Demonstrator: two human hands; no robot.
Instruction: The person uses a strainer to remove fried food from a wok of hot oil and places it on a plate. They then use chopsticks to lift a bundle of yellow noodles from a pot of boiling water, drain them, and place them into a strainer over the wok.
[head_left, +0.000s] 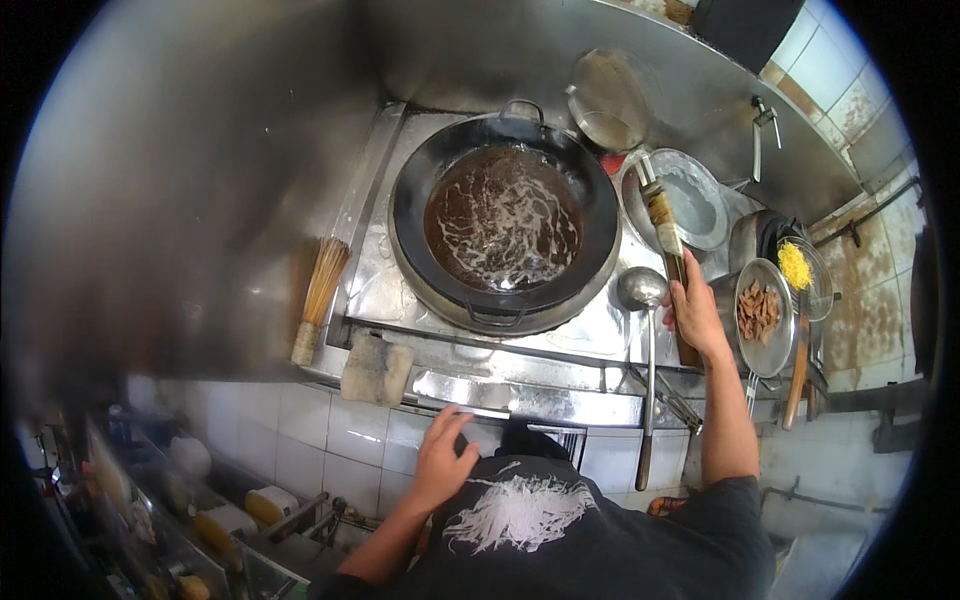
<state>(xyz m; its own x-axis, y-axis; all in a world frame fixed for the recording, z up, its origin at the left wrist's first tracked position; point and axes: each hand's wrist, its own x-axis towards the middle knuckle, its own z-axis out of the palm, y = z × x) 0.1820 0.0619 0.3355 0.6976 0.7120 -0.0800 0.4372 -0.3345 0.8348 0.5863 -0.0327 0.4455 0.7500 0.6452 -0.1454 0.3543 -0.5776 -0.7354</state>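
Note:
A large black wok (506, 300) with two loop handles sits on the burner, holding dark brown liquid (510, 217) streaked with pale foam. To its right, my right hand (696, 311) is closed around a long wooden handle (664, 217), bound partway and ending in metal prongs. That end lies over a round metal basin or strainer (709, 199); I cannot tell which. Just left of this hand rests a steel ladle (643, 289), its long handle reaching past the stove's front edge. My left hand (444, 457) holds nothing, fingers apart, near the front edge below the wok.
A bamboo wok brush (322, 292) and a folded cloth (375, 367) lie at the left. On the right are a mesh strainer with brown meat-like strips (759, 311) and a wire skimmer bearing yellow shreds (795, 266). A faucet (759, 139) projects from the steel backsplash.

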